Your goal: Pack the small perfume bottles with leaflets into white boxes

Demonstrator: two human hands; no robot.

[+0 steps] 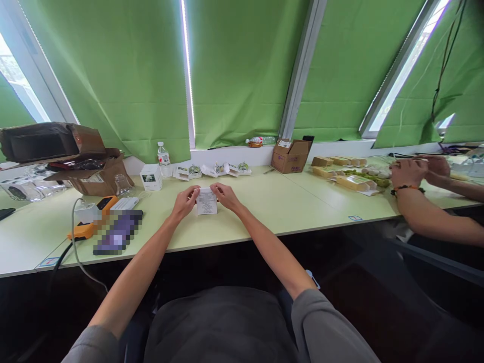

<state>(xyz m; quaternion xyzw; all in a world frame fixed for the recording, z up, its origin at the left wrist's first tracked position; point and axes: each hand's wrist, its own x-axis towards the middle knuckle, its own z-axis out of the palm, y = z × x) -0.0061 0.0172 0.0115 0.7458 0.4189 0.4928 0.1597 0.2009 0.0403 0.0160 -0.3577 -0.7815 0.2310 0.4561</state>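
Observation:
A small white box with printed text on its front stands on the pale green table straight ahead of me. My left hand grips its left top edge with bent fingers. My right hand pinches its right top edge the same way. Both forearms stretch forward over the table's front edge.
Behind the box lie several opened white packages, a white carton and a water bottle. Cardboard boxes stand left and right. An orange device and cable lie at left. A co-worker's hands work over yellow boxes at right.

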